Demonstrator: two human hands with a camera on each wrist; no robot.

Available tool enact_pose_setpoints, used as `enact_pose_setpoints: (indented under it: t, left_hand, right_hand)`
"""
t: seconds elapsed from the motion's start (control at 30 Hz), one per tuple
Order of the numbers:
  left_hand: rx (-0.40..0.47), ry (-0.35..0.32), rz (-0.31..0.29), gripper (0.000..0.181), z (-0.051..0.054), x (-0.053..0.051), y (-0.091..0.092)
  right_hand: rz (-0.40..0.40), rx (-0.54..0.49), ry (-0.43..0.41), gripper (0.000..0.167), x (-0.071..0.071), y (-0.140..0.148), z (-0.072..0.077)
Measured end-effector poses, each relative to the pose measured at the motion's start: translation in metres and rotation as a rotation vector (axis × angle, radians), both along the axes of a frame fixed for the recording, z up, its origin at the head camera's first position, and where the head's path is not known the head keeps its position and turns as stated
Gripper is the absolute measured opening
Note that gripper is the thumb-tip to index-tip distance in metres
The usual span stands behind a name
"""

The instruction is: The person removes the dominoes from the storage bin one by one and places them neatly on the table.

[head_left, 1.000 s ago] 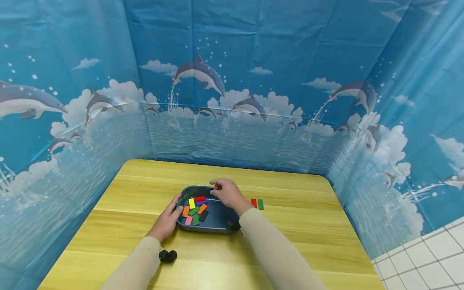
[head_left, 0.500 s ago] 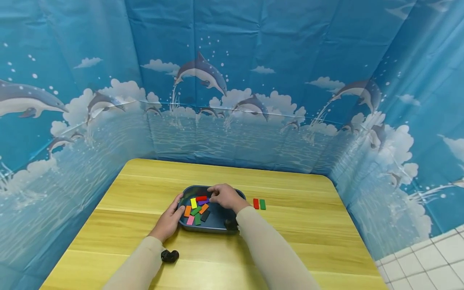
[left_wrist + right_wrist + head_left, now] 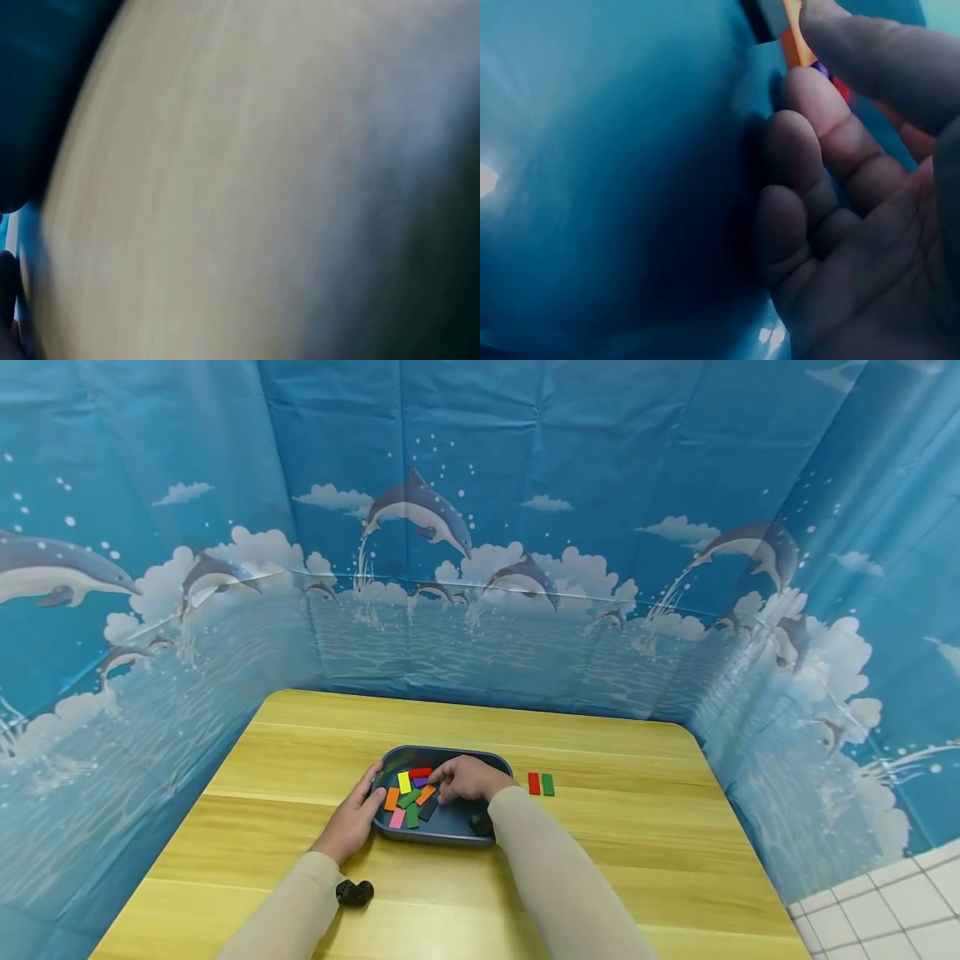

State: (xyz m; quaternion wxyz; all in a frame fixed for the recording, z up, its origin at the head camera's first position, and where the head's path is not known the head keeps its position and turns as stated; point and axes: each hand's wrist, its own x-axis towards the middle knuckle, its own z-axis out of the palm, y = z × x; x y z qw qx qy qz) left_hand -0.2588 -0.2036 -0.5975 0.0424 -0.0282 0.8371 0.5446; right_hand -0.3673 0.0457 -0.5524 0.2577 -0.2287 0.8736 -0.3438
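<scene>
A dark blue-grey tray [image 3: 442, 838] stands on the table with several small coloured rectangular blocks in its left half. My left hand [image 3: 352, 817] grips the tray's left end, thumb on the rim and fingers along the outer side. Inside the tray, my right hand [image 3: 471, 779] reaches leftward, its thumb and index finger at an orange block [image 3: 425, 795]. The right wrist view has the thumb against that orange block [image 3: 798, 46]; the index fingertip is hidden, so a pinch cannot be confirmed. Close by lie a purple block [image 3: 421, 782], a red block [image 3: 420, 772] and a black block [image 3: 428, 809].
Right of the tray, a red block [image 3: 534, 783] and a green block [image 3: 548, 785] stand side by side on the wooden table [image 3: 637, 843]. A dolphin-print curtain [image 3: 480, 635] surrounds the table's back and sides. The left wrist view is mostly blurred.
My right hand has come down from above the tray's far rim, past the purple block, to the orange block. The left hand keeps its grip on the tray.
</scene>
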Motion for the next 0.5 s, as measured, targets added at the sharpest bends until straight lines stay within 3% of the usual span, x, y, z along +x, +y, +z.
enact_pose_setpoints:
  t: [0.23, 0.5]
  left_hand:
    - [0.004, 0.002, 0.0, 0.055, 0.0016, 0.0022, 0.0017]
    - [0.0, 0.003, 0.004, 0.055, 0.0003, 0.0003, 0.0007]
  right_hand:
    - [-0.026, 0.005, 0.001, 0.023, 0.0021, 0.0015, -0.0079]
    - [-0.028, 0.004, 0.002, 0.03, 0.003, 0.001, -0.0097]
